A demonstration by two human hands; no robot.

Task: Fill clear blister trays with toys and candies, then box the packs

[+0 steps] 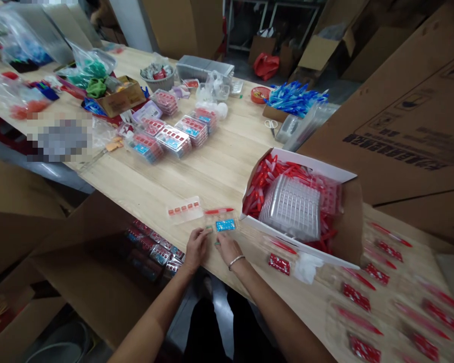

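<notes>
Just beyond my hands a clear plastic tray [235,226] lies on the table, holding a blue patterned packet [225,225] and a red pen [219,210]. My left hand [196,248] is closed at the tray's near left corner, its fingertips pinched by a small greenish piece too small to name. At the near edge, my right hand [229,249], with a bracelet on the wrist, has its fingers curled together; a bit of green shows at the fingertips. To the left lies a clear lid-like piece with a row of red squares [184,208].
A white box [298,242] of red pens and stacked clear trays stands right. Filled trays with red packets [357,296] cover the right end. Stacked finished-looking packs [174,140], scissors [271,126] and blue pens [297,98] lie farther back. An open carton [91,272] is below left.
</notes>
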